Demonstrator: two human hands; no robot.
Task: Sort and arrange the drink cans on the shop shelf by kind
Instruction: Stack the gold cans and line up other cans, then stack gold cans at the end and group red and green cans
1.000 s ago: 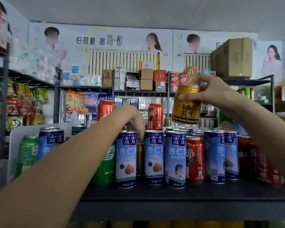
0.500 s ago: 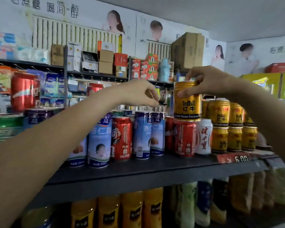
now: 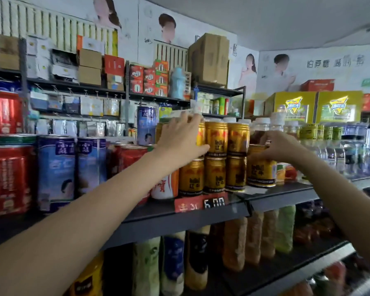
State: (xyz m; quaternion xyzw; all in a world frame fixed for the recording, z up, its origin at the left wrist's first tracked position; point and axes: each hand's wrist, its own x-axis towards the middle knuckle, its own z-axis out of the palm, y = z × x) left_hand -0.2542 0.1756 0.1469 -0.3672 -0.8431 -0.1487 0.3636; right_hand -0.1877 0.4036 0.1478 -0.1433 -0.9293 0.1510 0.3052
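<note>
Centre-right: our right hand [image 3: 280, 146] grip clasps the gold can [image 3: 261, 171] by its top, on the shelf [image 3: 286, 192]. Our left hand [image 3: 183, 138], fingers relaxed, rests against the stacked gold cans [image 3: 216, 137].

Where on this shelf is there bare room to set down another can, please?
Bare shelf shows only as a front strip to the right of the gold can that the right hand grips, in front of the clear bottles. To its left it is crowded: the stacked gold cans by the left hand, then blue cans packed close together.
</note>
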